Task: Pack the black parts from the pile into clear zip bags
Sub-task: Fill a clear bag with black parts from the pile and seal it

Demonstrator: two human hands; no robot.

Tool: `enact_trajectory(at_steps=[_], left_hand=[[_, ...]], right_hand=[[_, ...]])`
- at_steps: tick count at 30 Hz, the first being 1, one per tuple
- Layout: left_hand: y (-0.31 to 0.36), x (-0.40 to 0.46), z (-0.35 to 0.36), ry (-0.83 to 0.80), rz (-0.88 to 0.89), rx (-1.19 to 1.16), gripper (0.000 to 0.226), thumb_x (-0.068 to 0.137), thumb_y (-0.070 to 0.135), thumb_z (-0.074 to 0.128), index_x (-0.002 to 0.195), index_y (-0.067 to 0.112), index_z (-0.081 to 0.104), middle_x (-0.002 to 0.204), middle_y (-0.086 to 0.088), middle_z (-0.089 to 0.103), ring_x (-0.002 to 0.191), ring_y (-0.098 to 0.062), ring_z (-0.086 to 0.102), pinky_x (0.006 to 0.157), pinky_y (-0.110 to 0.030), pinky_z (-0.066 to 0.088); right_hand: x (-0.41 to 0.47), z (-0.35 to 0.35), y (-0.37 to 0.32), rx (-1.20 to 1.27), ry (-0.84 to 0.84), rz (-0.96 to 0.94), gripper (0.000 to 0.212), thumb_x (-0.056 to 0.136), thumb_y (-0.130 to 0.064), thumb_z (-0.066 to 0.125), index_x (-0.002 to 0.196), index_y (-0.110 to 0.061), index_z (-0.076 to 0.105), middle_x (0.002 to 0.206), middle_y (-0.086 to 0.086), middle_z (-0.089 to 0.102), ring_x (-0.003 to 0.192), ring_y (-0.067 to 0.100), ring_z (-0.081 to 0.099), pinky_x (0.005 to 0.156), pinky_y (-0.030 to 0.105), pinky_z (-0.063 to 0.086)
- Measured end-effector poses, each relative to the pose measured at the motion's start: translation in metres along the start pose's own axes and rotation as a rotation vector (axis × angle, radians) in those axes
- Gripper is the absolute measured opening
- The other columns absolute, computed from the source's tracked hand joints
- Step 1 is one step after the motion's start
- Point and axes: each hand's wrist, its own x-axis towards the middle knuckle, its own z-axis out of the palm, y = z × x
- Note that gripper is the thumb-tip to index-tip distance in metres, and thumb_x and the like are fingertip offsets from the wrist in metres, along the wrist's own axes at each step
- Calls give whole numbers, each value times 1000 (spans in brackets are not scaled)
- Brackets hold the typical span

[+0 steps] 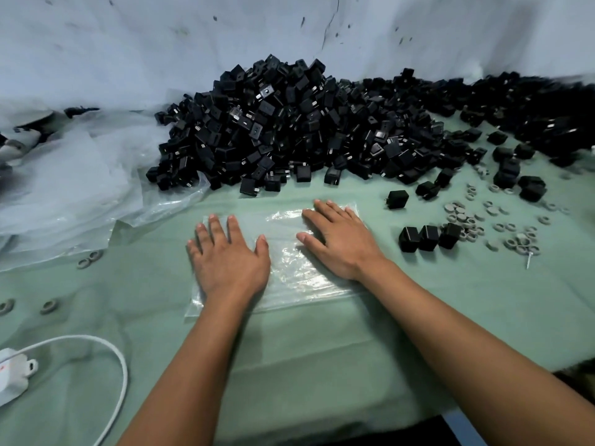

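A large pile of black cube-shaped parts point(289, 130) lies at the back of the green table and spreads off to the right. A flat stack of clear zip bags point(283, 272) lies in front of it. My left hand point(230, 259) rests flat on the stack's left half, fingers straight and spread. My right hand point(338, 239) presses flat on its right half. Three black parts point(428, 238) stand in a row to the right of the bags, and a single one point(396, 199) sits farther back.
Crumpled clear plastic sheeting point(64, 194) covers the left. Several small grey rings point(463, 220) are scattered at right, a few more point(87, 260) at left. A white device with a cable point(19, 371) lies at the lower left. The green table point(306, 349) ends at its front edge, lower right.
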Motion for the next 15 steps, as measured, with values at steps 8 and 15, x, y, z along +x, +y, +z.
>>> enact_trajectory(at_steps=[8, 15], left_hand=[[-2, 7, -14, 39, -67, -268, 80, 101, 67, 22, 162, 15, 20, 171, -11, 13, 158, -32, 8, 127, -54, 7], [42, 0, -57, 385, 59, -404, 23, 95, 37, 62, 106, 16, 62, 120, -8, 57, 107, -20, 48, 86, -29, 41]], right_hand=[[-50, -56, 16, -127, 642, 175, 22, 94, -39, 68, 98, -17, 71, 93, 0, 60, 88, 17, 49, 75, 33, 49], [-62, -74, 25, -190, 124, 385, 16, 88, -2, 63, 99, -11, 68, 94, 10, 65, 80, 32, 62, 68, 41, 58]])
